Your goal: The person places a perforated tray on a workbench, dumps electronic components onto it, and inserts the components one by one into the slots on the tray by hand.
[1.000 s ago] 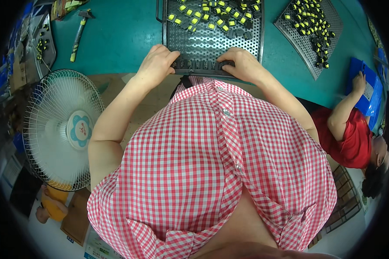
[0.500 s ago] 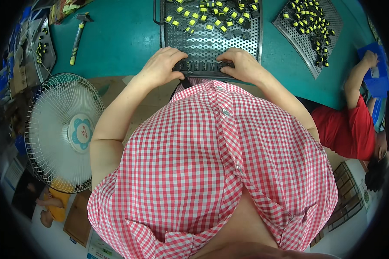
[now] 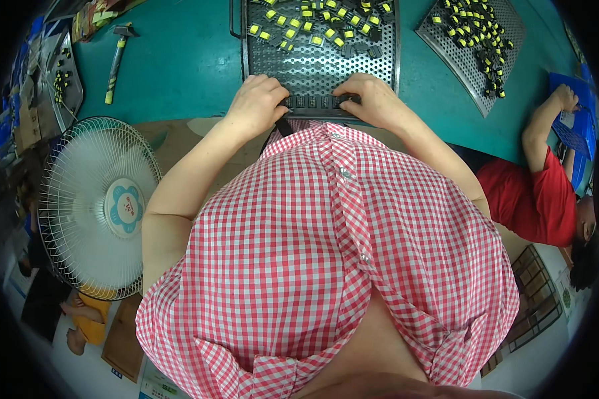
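Observation:
A row of small black parts [image 3: 317, 102] lies along the near edge of a perforated metal tray [image 3: 299, 66]. My left hand [image 3: 259, 100] is closed at the row's left end, with thumb and forefinger drawn together there. At the opposite end, my right hand [image 3: 369, 98] pinches the row between thumb and bent fingers. Whether the row is one strip or separate pieces is too small to tell. Farther up the tray lie several loose black components with yellow tops [image 3: 317, 40].
To the right, a second perforated tray [image 3: 469, 73] carries more yellow-topped components. A hammer [image 3: 116, 70] lies on the green table [image 3: 180, 60], left of the main tray. A fan [image 3: 100, 206] stands left of me. At right, a person in red [image 3: 532, 199] handles a blue bin [image 3: 579, 126].
My left hand's thumb and fingers have closed in on the row's left end. My right hand stays nearly in place. The person in red has tilted the blue bin.

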Motion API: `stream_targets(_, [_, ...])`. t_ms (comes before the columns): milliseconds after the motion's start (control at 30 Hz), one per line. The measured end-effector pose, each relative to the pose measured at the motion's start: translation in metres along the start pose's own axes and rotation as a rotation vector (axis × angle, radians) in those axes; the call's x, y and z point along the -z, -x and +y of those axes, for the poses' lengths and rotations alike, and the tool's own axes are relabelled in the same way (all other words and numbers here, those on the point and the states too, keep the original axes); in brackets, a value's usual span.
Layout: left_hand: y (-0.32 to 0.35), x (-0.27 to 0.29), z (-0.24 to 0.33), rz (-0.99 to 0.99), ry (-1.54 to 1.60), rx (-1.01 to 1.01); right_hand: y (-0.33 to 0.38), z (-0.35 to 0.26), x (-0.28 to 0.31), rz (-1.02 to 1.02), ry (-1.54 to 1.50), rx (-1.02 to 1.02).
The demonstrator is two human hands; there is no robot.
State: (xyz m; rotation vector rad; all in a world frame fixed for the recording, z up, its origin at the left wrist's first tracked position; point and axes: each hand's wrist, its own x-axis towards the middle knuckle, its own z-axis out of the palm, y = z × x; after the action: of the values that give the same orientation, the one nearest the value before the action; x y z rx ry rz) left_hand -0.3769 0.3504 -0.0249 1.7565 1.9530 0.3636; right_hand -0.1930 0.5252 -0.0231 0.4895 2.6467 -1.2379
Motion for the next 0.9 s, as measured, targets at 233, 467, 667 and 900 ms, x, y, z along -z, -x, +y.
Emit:
stream_targets(233, [0.001, 0.002, -0.007, -0.038, 0.119, 0.059, -0.002, -0.005, 0.004, -0.047, -0.035, -0.070])
stream_targets(467, [0.000, 0.005, -0.007, -0.069, 0.196, 0.062, 0.000, 0.003, 0.001, -0.045, -0.038, -0.074])
stream_targets(667, [-0.011, 0.007, 0.007, -0.022, 0.276, 0.084, 0.006, 0.005, 0.007, -0.015, -0.072, -0.085])
stream_targets(900, [-0.041, -0.016, 0.008, 0.003, 0.412, -0.055, 0.012, 0.010, 0.009, 0.022, -0.086, -0.085])
